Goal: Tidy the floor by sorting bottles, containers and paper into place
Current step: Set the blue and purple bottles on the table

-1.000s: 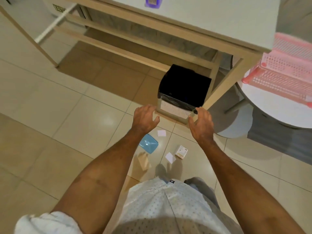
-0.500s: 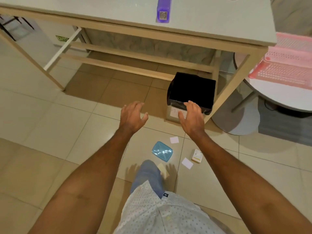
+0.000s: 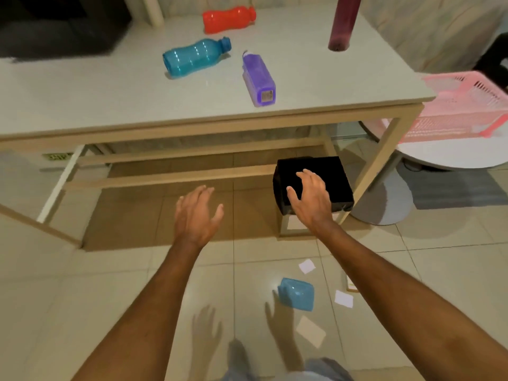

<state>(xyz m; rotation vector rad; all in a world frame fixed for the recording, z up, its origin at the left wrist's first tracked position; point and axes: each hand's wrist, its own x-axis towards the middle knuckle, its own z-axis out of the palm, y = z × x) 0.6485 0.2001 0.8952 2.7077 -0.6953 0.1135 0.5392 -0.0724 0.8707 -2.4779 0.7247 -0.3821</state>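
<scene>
On the floor lie a blue container [image 3: 297, 296], several white paper slips [image 3: 306, 265] [image 3: 344, 298] and a beige card [image 3: 311, 331]. A bin lined with a black bag [image 3: 336, 182] stands under the table's right end. My right hand [image 3: 310, 196] hovers open over the bin, holding nothing. My left hand [image 3: 196, 215] is open in the air to the left, fingers spread. On the table [image 3: 82, 100] lie a blue bottle [image 3: 195, 57], a red bottle [image 3: 228, 19] and a purple bottle [image 3: 258, 79]; a dark red bottle [image 3: 342, 23] stands upright.
A pink plastic basket [image 3: 464, 108] sits on a round white table [image 3: 453, 158] at the right, whose grey base [image 3: 384, 207] is beside the bin. Wooden crossbars [image 3: 165, 177] run under the table. A small box [image 3: 349, 284] is partly hidden behind my right forearm.
My view has lifted, so the tabletop and its bottles now show. Both hands have come off the bin's front and risen; the right one is now above the bin's opening.
</scene>
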